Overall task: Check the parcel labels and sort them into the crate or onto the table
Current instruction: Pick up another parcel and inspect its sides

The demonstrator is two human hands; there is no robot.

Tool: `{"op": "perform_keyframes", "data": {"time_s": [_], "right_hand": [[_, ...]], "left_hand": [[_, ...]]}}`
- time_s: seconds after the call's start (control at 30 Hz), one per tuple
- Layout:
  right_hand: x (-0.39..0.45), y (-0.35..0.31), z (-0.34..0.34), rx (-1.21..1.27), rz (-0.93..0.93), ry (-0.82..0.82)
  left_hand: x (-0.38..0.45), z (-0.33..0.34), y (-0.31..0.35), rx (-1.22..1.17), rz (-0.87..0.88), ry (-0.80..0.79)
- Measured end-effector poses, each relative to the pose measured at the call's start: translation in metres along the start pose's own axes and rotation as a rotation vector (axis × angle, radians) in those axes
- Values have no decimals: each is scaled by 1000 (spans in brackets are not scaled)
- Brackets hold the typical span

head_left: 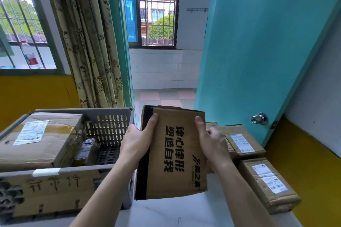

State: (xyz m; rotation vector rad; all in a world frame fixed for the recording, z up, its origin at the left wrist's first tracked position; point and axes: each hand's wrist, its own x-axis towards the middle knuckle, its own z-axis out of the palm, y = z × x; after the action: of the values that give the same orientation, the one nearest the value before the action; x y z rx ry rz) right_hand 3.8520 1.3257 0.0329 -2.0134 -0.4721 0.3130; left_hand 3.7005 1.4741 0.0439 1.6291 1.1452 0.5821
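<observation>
I hold a flat brown cardboard parcel [175, 155] with large black printed characters and a black tape strip, lifted above the white table [175, 212]. My left hand [137, 138] grips its left edge with the thumb on the top face. My right hand [212, 142] grips its right edge the same way. No shipping label shows on the face turned to me. The grey plastic crate [110, 127] stands to the left, with a large labelled box [40, 138] and a small dark parcel [86, 150] inside.
Two labelled cardboard parcels [241, 143] [267, 182] lie on the table at the right. A cardboard sign with handwriting [53, 190] covers the crate's front. A teal door [258, 61] with a knob [259, 118] stands open behind; a curtain [92, 42] hangs at left.
</observation>
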Motion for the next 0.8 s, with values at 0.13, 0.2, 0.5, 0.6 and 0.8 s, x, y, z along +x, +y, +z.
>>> {"op": "perform_keyframes", "data": {"time_s": [0.13,0.2,0.5,0.6,0.8], "right_hand": [[0,3,3,-41,-22,34],[-2,1,4,-58,-28,42],[-5,3,0,106,-87,-35],[-5,2,2,84,-134,10],[-3,-2,0,120,-183,67]], "left_hand": [[0,6,-5,45,52,37],[1,6,-8,30,45,31],[4,-4,-20,-73,200,-165],[1,-1,-19,-51,252,-100],[-6,-4,-19,-222,291,-322]]}}
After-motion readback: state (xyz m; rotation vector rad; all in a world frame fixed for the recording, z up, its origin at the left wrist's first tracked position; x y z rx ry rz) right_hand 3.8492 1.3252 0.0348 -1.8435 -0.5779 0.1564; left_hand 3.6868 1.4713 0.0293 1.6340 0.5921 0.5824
